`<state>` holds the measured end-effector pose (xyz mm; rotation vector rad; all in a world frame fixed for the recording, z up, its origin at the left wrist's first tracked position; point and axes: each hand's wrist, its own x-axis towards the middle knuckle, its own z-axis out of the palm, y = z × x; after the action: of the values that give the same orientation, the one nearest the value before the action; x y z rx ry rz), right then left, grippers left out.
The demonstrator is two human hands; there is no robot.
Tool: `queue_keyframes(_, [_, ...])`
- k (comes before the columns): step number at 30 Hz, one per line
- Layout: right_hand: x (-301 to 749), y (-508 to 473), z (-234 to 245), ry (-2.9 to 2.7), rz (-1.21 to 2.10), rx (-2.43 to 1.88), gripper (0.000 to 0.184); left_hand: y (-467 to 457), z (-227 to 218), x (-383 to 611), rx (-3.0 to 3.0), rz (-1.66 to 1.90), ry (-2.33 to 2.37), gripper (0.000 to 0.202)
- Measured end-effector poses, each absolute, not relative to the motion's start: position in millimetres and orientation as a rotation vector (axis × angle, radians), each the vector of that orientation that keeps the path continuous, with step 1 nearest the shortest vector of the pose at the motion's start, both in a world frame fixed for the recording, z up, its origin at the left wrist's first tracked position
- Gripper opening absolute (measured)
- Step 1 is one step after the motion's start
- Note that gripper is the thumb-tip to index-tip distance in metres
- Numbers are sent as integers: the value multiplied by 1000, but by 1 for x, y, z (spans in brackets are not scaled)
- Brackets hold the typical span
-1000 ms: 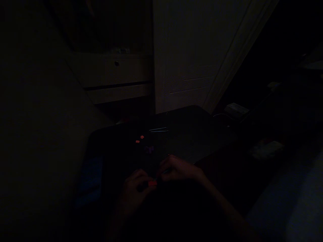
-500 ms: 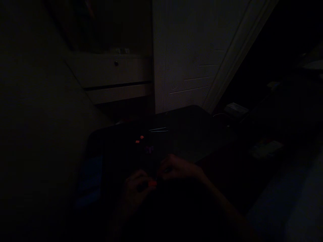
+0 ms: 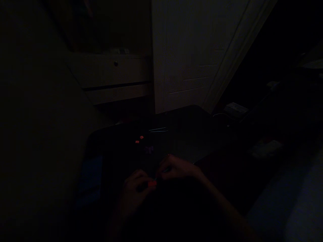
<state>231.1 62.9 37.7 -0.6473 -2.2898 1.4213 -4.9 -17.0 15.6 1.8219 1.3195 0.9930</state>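
The room is very dark. Between the thumb and fingers of my left hand (image 3: 135, 188) is a small orange-red block (image 3: 152, 184). My right hand (image 3: 174, 167) is closed just to the right of it, pinching a thin, shiny tool (image 3: 166, 170) whose tip points towards the block. What kind of tool it is, I cannot make out, and shadow hides whether it touches the block. Beyond my hands, a small purple piece (image 3: 149, 150) lies on the dark table (image 3: 186, 126), with two small orange pieces (image 3: 137, 142) farther back.
Two thin metallic strips in a narrow V, like tweezers (image 3: 158, 129), lie towards the table's far side. A bluish flat rectangle (image 3: 89, 179) is at the left. Behind stand a drawer unit (image 3: 121, 72) and a pale door (image 3: 186, 67). A light-coloured box (image 3: 236, 108) sits off to the right.
My right hand has shifted very slightly left, towards the block. The picture is a little darker; the left hand and the pieces on the table stay in place.
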Motion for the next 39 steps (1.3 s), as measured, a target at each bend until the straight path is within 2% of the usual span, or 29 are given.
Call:
queue_keyframes(5, [234,59,34,-2218,1440,-672,18,-17,16,-6,1821,972,1341,3])
queue_keyframes(16, [231,45,45,-2297,1191,-666,17,-16,18,-6,1839,984,1325,2])
queue_keyframes(27, [236,50,60,-2416,1243,-628,17,-15,18,-6,1852,962,1314,2])
queue_keyframes(39, [236,52,53,-2371,1245,-652,20,-16,15,-6,1874,974,1302,4])
